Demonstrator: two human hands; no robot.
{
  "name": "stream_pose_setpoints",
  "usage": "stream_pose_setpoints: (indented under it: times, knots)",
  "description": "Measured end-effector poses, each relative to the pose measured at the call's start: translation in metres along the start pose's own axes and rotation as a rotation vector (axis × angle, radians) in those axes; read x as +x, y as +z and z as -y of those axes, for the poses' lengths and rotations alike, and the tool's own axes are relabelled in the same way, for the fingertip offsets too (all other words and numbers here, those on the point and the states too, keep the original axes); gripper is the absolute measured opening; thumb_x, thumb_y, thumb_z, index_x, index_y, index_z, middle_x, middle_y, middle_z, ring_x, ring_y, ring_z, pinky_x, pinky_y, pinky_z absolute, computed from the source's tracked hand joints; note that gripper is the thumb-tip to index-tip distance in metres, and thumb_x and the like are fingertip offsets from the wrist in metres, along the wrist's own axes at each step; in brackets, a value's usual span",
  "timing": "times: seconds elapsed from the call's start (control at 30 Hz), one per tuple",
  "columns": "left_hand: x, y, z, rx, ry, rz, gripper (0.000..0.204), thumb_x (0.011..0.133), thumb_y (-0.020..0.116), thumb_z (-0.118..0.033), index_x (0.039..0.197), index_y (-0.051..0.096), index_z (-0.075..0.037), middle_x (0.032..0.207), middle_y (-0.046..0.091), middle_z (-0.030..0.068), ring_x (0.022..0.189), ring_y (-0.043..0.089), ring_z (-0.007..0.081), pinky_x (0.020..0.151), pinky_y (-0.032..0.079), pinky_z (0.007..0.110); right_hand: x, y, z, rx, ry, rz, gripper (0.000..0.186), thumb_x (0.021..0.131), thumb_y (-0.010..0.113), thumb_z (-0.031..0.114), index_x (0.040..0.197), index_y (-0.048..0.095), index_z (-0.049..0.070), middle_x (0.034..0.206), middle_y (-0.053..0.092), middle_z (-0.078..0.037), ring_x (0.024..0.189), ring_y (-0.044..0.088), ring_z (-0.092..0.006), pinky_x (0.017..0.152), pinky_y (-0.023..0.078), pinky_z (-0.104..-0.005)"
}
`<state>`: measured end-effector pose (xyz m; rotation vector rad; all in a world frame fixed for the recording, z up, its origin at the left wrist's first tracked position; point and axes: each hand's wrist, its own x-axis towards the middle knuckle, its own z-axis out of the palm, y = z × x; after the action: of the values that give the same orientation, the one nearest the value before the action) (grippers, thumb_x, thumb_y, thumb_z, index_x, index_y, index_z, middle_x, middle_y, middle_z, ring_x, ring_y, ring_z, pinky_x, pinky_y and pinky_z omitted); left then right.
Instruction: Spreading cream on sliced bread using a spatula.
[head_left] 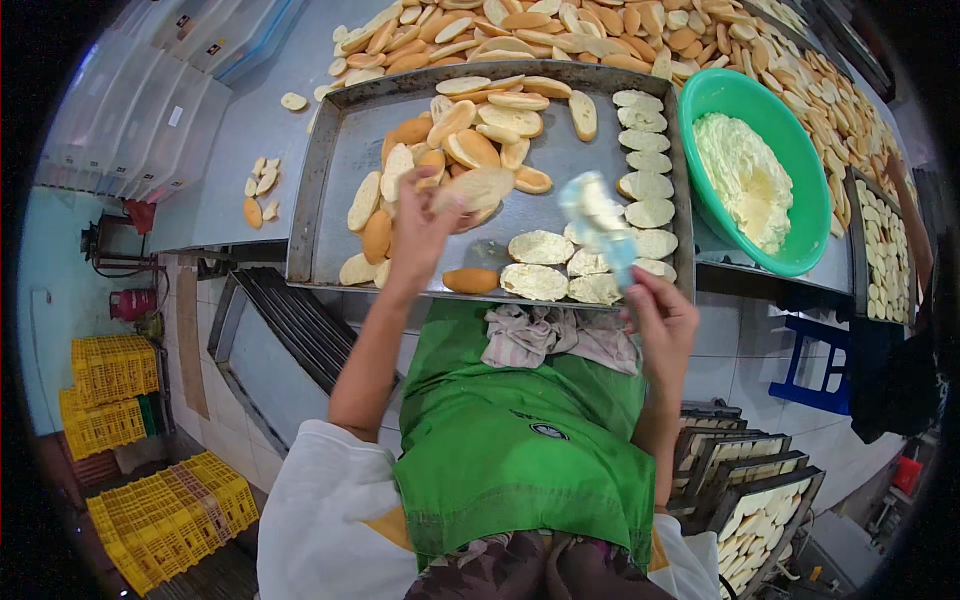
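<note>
My left hand (420,225) pinches a slice of bread (482,187) above a large metal tray (302,215). A light blue spatula (617,246) with pale cream on its blade is gripped in my right hand (663,312), over the tray's right side. Beneath my left hand lies a loose heap of bread slices (472,150), some crust up and some cut side up. Cream-coated slices (534,281) line the tray's near edge and right side. Right of the tray, a green bowl (812,225) holds a mound of cream (738,180).
Behind the tray spreads a big pile of bread slices (520,35). Clear plastic boxes (150,110) stand at the far left. Filled trays (765,520) lean at the lower right, near a blue stool (810,365). Yellow crates (170,520) sit at lower left. Another person's arm (907,215) shows at right.
</note>
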<state>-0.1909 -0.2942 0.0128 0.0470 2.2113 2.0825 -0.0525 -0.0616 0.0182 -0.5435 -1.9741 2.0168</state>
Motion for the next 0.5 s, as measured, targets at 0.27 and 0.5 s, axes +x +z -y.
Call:
stream_pose_setpoints:
  times: [0.27,0.5]
  knots:
    - [-0.025,0.032,-0.006,-0.873,-0.345,0.369,0.020,0.088,0.050,-0.021,0.101,0.040,-0.009,0.110,0.053,0.0114,0.096,0.058,0.0207,0.079,0.054,0.032,0.008,0.019,-0.007,-0.068,0.072,0.167,0.022,0.074,0.065,0.001,0.095,0.063,-0.002,0.080,0.059,-0.005,0.060,0.051,-0.0069,0.050,0.042,-0.0176]
    - [-0.029,0.038,-0.009,-0.800,-0.422,0.426,0.028,0.088,0.052,-0.016,0.111,0.037,-0.012,0.107,0.054,0.0080,0.092,0.060,0.0181,0.075,0.054,0.030,0.016,0.021,-0.016,-0.022,-0.248,0.037,0.020,0.070,0.067,-0.002,0.089,0.066,0.001,0.085,0.059,-0.007,0.072,0.054,-0.0115,0.063,0.043,-0.0224]
